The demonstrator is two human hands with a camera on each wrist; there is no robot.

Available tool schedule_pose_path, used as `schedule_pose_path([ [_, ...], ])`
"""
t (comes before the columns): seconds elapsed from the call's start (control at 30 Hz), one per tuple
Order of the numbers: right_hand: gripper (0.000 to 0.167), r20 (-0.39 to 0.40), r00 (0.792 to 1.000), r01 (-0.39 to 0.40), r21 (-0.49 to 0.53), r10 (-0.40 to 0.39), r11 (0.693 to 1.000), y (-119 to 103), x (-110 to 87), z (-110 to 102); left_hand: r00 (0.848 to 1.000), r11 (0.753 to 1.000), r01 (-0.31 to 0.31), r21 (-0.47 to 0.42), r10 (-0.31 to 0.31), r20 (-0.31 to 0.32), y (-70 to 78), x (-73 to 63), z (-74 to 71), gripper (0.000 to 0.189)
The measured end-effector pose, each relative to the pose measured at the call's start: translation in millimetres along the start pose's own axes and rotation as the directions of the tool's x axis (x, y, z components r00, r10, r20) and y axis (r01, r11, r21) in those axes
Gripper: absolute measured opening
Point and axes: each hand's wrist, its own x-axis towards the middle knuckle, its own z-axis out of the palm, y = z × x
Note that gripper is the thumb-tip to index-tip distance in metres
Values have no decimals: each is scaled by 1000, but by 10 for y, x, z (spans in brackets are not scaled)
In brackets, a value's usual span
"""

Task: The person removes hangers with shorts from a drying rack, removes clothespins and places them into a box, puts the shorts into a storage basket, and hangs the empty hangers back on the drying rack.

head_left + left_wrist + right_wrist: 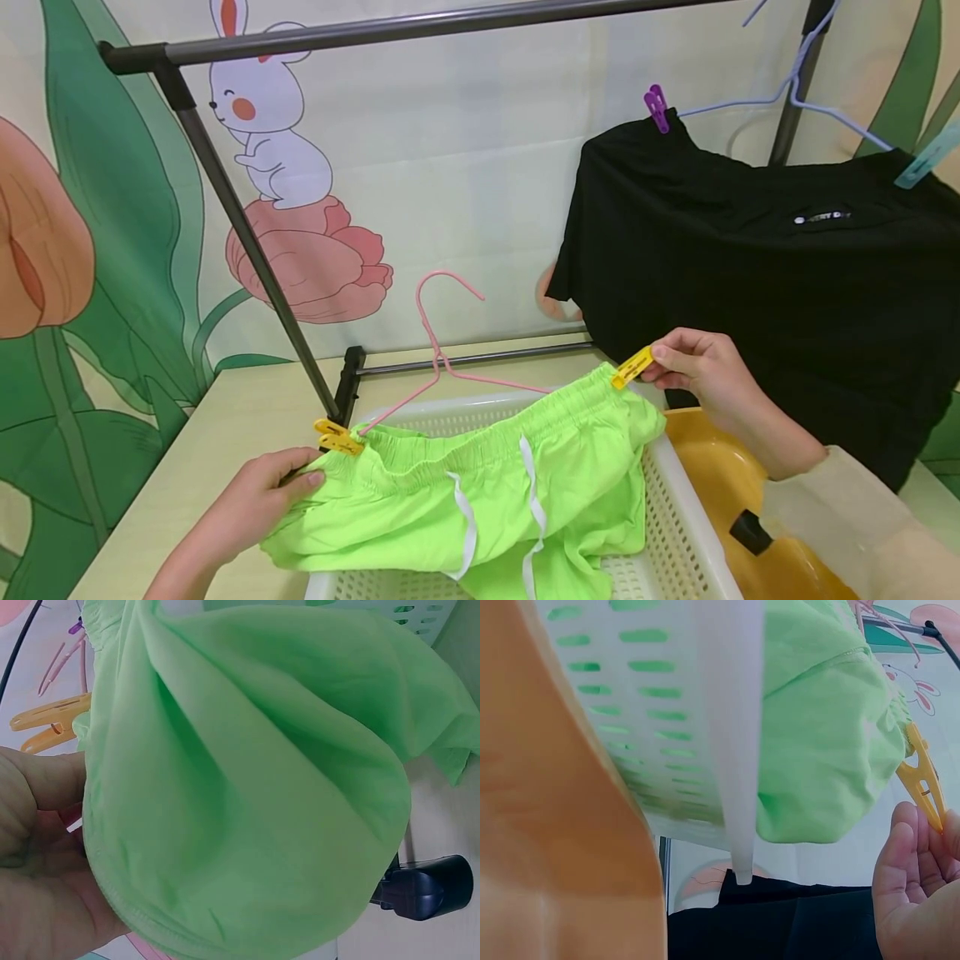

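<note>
Lime-green shorts point(397, 521) with white drawstrings hang spread across a pink hanger point(429, 329). A yellow clothespin point(340, 438) grips the waistband's left end beside the hanger's arm. Just below it, my left hand point(255, 504) pinches the side of the shorts between thumb and fingers. At the waistband's right end, a second yellow clothespin point(632, 367) has its jaws at the fabric. My right hand point(701, 371) pinches that clothespin's handle end, as the right wrist view also shows. Folds of the shorts point(240, 795) cover most of the left wrist view.
A white slotted basket point(697, 525) stands under the shorts, and an orange-yellow basin point(690, 433) sits to its right. Black clothing point(720, 250) hangs from a blue hanger point(795, 79) with purple point(657, 108) and teal point(928, 156) clothespins. A dark metal rack point(360, 32) spans overhead.
</note>
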Motion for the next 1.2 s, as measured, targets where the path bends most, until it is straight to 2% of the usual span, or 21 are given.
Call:
schedule_pose_path([
  [0.27,10,-16,1000,-16,142,18,990,6,7,-206,999,996,25,83,-23,-27,-43,-8,-10,8],
  [0.57,11,-13,998,-55,115,57,992,84,-3,-396,999,993,40,109,-37,-27,-43,1,-10,12],
  [0.8,11,36,996,-91,117,87,989,115,-1,-456,999,993,47,107,-45,-20,-48,3,-8,12],
  [1.03,11,97,981,-181,126,169,975,153,18,-510,999,992,40,116,-38,-19,-51,4,-8,11],
  [1.2,8,109,970,-225,74,216,972,192,25,-529,999,992,39,122,-36,-24,-55,5,-6,11],
])
